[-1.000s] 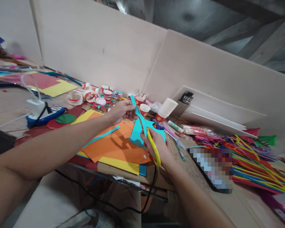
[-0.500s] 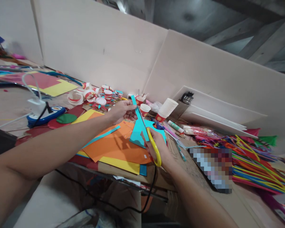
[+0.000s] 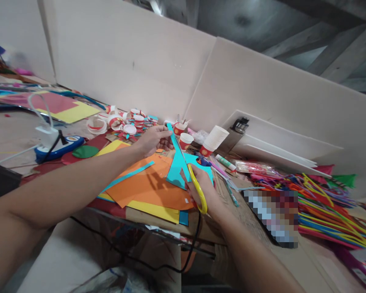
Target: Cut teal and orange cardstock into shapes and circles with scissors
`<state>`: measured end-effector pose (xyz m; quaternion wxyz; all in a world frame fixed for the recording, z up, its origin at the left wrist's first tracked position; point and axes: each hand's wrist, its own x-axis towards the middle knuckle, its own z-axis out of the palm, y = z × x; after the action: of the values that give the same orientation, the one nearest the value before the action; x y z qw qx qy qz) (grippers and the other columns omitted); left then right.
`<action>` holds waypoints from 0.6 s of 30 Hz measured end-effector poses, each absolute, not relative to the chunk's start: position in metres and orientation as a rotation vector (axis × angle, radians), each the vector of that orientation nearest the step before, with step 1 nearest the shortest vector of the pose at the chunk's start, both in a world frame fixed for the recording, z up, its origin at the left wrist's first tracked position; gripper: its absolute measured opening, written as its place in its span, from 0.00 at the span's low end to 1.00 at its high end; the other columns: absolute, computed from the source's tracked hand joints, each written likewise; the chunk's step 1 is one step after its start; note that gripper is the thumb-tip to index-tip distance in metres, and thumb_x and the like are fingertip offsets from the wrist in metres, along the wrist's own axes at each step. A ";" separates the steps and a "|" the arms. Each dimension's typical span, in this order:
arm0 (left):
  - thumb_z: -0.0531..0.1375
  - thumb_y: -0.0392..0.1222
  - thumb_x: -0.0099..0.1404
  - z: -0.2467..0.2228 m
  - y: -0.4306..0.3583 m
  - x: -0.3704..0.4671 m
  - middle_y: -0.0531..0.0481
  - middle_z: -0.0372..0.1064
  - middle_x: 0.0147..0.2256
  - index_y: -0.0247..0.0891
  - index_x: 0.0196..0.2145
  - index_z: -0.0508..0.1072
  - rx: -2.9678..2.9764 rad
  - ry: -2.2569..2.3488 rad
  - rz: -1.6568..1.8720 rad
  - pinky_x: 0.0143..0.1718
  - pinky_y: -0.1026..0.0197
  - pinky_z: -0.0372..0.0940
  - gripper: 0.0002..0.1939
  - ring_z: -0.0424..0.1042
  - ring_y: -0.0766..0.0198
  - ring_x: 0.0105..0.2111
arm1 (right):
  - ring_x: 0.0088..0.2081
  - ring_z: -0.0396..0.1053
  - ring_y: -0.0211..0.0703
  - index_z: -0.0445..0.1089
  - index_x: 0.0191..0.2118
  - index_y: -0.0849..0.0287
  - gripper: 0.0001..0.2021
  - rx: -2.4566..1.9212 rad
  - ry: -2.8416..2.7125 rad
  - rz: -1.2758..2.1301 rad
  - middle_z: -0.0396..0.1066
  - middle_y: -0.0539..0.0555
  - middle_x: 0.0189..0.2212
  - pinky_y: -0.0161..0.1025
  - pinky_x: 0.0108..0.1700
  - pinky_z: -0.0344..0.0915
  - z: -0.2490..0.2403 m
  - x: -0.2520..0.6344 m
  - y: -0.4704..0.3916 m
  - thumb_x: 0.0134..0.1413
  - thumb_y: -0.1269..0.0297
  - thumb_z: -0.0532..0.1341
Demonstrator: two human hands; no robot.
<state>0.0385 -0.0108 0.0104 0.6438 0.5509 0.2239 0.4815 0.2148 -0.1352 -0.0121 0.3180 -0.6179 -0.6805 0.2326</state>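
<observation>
Left hand (image 3: 156,140) pinches narrow bright-blue paper strip (image 3: 175,142) near far end. Right hand (image 3: 206,185) grips yellow-handled metal scissors (image 3: 199,189), blades along strip toward eleven o'clock. Strip: raised, at one o'clock from flat orange paper sheet (image 3: 134,191). Clean cut likely needs light strip tension, blades parallel to edge.

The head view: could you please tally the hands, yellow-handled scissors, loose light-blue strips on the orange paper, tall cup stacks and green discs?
Hands: 2 (left hand, right hand)
Yellow-handled scissors: 1
Loose light-blue strip: 1
Tall cup stack: 1
Green disc: 1
Total: 6
</observation>
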 end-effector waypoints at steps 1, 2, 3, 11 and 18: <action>0.60 0.39 0.59 0.010 -0.011 0.039 0.50 0.69 0.21 0.34 0.27 0.64 1.254 0.511 1.093 0.20 0.67 0.64 0.09 0.71 0.67 0.19 | 0.19 0.55 0.31 0.58 0.28 0.57 0.02 -1.617 -1.804 0.615 0.59 0.43 0.17 0.28 0.20 0.50 -0.011 0.215 -0.135 0.45 0.66 0.54; 0.60 0.39 0.59 0.010 -0.011 0.039 0.50 0.69 0.21 0.34 0.27 0.63 1.254 0.512 1.087 0.20 0.67 0.64 0.09 0.71 0.67 0.19 | 0.19 0.55 0.32 0.58 0.28 0.57 0.03 -1.610 -1.818 0.620 0.59 0.43 0.17 0.28 0.20 0.49 -0.010 0.215 -0.135 0.44 0.67 0.54; 0.61 0.40 0.59 0.009 -0.012 0.040 0.50 0.69 0.21 0.34 0.27 0.63 1.258 0.511 1.078 0.20 0.67 0.64 0.09 0.71 0.67 0.19 | 0.19 0.55 0.32 0.58 0.28 0.57 0.03 -1.601 -1.829 0.623 0.59 0.43 0.18 0.28 0.20 0.49 -0.010 0.216 -0.135 0.43 0.68 0.54; 0.62 0.41 0.59 0.009 -0.019 0.043 0.50 0.69 0.19 0.35 0.25 0.63 1.255 0.493 1.032 0.20 0.67 0.65 0.11 0.72 0.65 0.19 | 0.20 0.56 0.32 0.59 0.27 0.57 0.03 -1.605 -1.797 0.678 0.61 0.45 0.19 0.29 0.20 0.49 -0.008 0.218 -0.131 0.41 0.66 0.54; 0.62 0.40 0.59 0.012 -0.021 0.044 0.50 0.69 0.19 0.35 0.25 0.63 1.244 0.501 1.031 0.20 0.67 0.64 0.11 0.72 0.65 0.19 | 0.21 0.56 0.33 0.61 0.28 0.57 0.05 -1.598 -1.745 0.670 0.62 0.45 0.19 0.29 0.21 0.52 -0.008 0.214 -0.133 0.41 0.65 0.54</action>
<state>0.0438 -0.0209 0.0122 0.6633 0.5504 0.2218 0.4561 0.2136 -0.1331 -0.0079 0.3347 -0.6125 -0.6686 0.2567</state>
